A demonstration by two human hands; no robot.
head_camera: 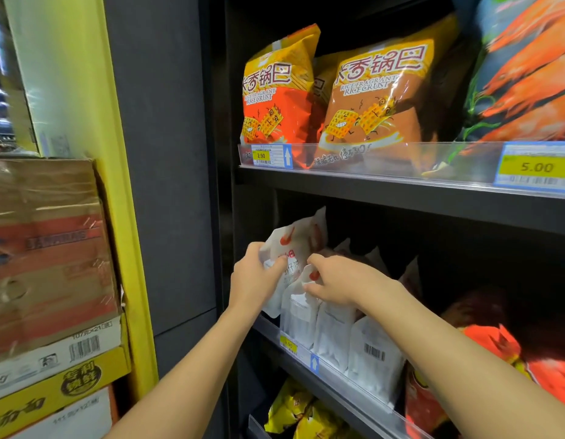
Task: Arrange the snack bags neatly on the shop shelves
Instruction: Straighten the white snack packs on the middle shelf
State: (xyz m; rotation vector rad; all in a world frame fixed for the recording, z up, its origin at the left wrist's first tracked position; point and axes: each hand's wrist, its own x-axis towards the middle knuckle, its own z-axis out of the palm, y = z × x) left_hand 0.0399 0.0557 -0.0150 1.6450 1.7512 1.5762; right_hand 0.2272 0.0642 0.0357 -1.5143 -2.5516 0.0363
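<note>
Left hand (257,274) grips a tilted white bag (294,245) above the left end of the middle shelf (338,365); right hand (341,280), just beside, pinches the next bag (298,308) at its top.

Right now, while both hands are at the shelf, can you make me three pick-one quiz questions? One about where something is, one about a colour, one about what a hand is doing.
1. Where is the brown and yellow foil rice-crust bag?
A) on the upper black shelf
B) on the floor
C) on a cardboard box

2. What colour is the field behind 5.00 on the paper price label?
A) green
B) yellow
C) pink

3. What is the left hand doing?
A) hanging idle
B) pointing at a label
C) gripping a white plastic snack bag

Answers: 1 A, it stands behind that shelf's clear rail; 2 B, yellow surrounds the number; 3 C, it clasps the bag's edge.
</note>
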